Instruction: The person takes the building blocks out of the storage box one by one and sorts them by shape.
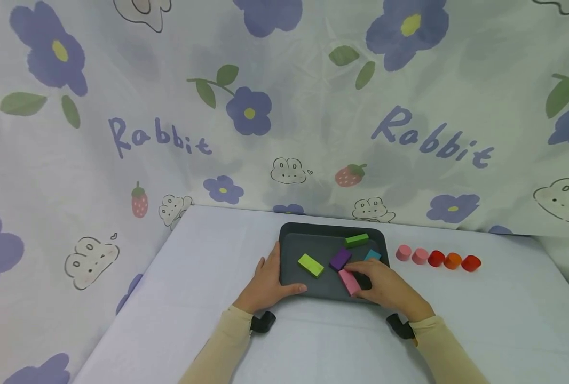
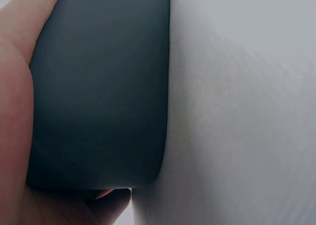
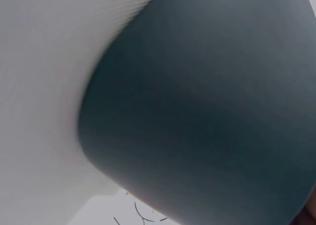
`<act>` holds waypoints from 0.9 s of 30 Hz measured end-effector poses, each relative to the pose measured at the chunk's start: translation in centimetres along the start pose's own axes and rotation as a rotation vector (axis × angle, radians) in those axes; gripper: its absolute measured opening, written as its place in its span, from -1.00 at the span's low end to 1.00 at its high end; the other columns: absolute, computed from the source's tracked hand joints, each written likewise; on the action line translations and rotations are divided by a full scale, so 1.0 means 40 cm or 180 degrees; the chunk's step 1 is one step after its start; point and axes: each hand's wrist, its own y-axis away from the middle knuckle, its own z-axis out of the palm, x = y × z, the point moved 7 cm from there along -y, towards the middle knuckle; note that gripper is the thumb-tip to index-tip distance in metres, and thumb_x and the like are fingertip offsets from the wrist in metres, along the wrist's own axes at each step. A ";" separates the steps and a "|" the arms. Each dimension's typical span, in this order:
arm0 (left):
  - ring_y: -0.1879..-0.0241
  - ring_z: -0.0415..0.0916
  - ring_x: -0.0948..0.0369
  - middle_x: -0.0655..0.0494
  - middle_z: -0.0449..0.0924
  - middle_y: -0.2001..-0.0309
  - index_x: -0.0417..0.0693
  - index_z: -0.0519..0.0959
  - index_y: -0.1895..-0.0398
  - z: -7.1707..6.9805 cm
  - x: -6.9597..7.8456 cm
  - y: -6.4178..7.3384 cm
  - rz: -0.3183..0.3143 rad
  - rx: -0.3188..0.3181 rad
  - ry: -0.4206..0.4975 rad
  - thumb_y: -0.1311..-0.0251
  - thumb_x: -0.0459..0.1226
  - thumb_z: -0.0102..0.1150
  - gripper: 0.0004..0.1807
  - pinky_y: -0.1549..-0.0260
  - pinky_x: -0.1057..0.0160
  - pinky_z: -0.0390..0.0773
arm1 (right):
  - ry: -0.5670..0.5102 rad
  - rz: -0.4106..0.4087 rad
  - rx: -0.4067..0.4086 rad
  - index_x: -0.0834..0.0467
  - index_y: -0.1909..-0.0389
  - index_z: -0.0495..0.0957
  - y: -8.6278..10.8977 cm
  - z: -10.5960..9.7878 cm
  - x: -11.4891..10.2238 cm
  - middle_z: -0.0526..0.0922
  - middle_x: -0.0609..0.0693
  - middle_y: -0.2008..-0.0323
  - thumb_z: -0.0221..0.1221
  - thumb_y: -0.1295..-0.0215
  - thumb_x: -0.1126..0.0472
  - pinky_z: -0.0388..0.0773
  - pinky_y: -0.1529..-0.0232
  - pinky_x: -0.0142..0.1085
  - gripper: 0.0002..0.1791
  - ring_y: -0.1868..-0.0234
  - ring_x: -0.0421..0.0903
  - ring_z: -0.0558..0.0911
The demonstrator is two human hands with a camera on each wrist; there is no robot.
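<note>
A dark grey rectangular tray (image 1: 323,229) lies on the white table. My left hand (image 1: 263,285) rests against its near left corner, fingers extended along the left side and thumb at the front rim. In the left wrist view the tray's outer wall (image 2: 101,87) fills the space beside that hand. Inside the tray my right hand (image 1: 385,282) pinches a pink rectangular block (image 1: 349,282) between thumb and fingers. Close by lie a purple block (image 1: 340,259) and a blue block (image 1: 372,255), partly hidden by the hand. A yellow-green block (image 1: 310,265) and a green block (image 1: 356,240) are there too.
To the right of the tray, several small round pieces stand in a row: pink ones (image 1: 403,253), a red one (image 1: 436,258), an orange one (image 1: 452,261) and another red one (image 1: 471,263). A patterned cloth (image 1: 308,128) hangs behind the table.
</note>
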 end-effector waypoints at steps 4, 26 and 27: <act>-0.58 -0.19 0.03 -0.10 -0.26 -0.62 -0.26 -0.33 -0.60 -0.001 0.000 0.003 0.0015 0.0019 0.0017 -0.03 0.28 0.39 0.42 -0.52 -0.09 -0.31 | 0.0018 0.0005 0.0003 0.19 -0.19 0.60 -0.002 0.002 0.000 0.68 -0.03 -0.08 0.53 -0.06 0.12 0.63 -0.02 -0.12 -0.36 0.02 -0.08 0.54; -0.58 -0.17 0.02 -0.13 -0.25 -0.61 -0.27 -0.33 -0.60 0.001 -0.004 0.001 0.0031 0.0019 -0.0003 -0.03 0.28 0.39 0.43 -0.52 -0.10 -0.28 | -0.0034 0.0187 -0.0045 0.19 -0.22 0.57 0.004 0.008 0.007 0.65 -0.04 -0.09 0.52 -0.08 0.14 0.58 -0.14 -0.03 -0.35 -0.09 -0.04 0.55; -0.58 -0.18 0.02 -0.12 -0.25 -0.61 -0.27 -0.33 -0.60 0.002 -0.005 0.000 0.0032 0.0015 0.0000 -0.03 0.28 0.39 0.43 -0.52 -0.09 -0.29 | -0.0058 0.0207 -0.0045 0.20 -0.23 0.57 0.005 0.006 0.006 0.64 -0.02 -0.10 0.51 -0.08 0.15 0.57 -0.16 -0.01 -0.34 -0.11 -0.02 0.54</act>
